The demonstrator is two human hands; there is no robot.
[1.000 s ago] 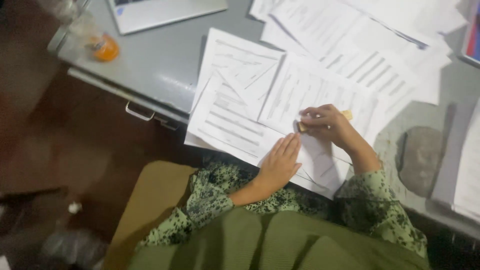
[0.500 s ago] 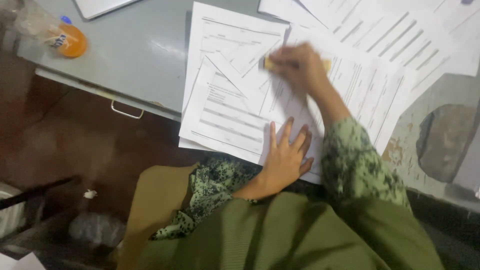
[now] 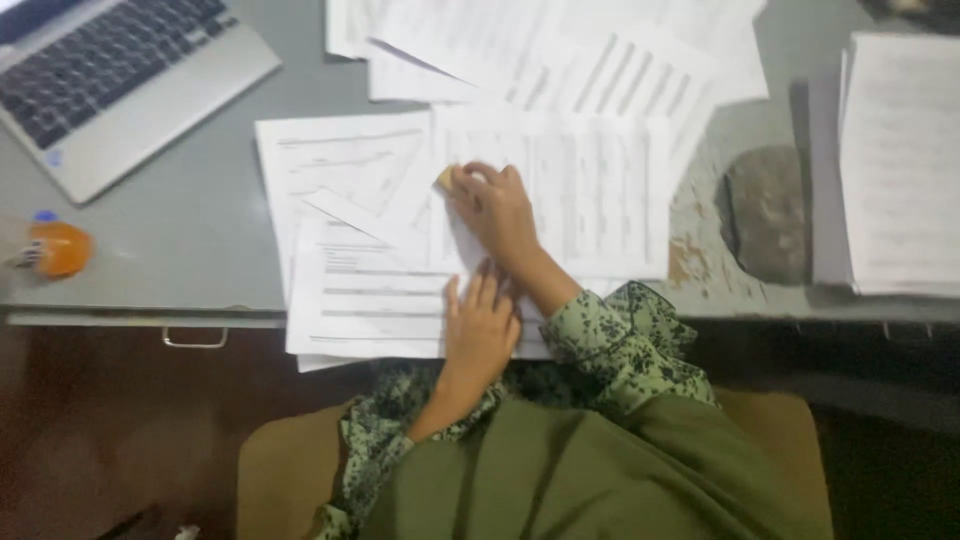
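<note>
Two hands on the papers (image 3: pixel 380 290): left hand (image 3: pixel 480 325) laid flat, fingers together; small tan stamp (image 3: pixel 445 177) pinched by right hand (image 3: pixel 495 205), above it. Sheets could be smudged if shifted.

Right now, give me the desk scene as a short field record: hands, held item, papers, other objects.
left hand: flat on white printed sheets at desk edge
right hand: closed on small tan wooden block, pressed to paper
surface: grey metal desk
other: silver laptop, small orange bottle, dark flat stone
</note>
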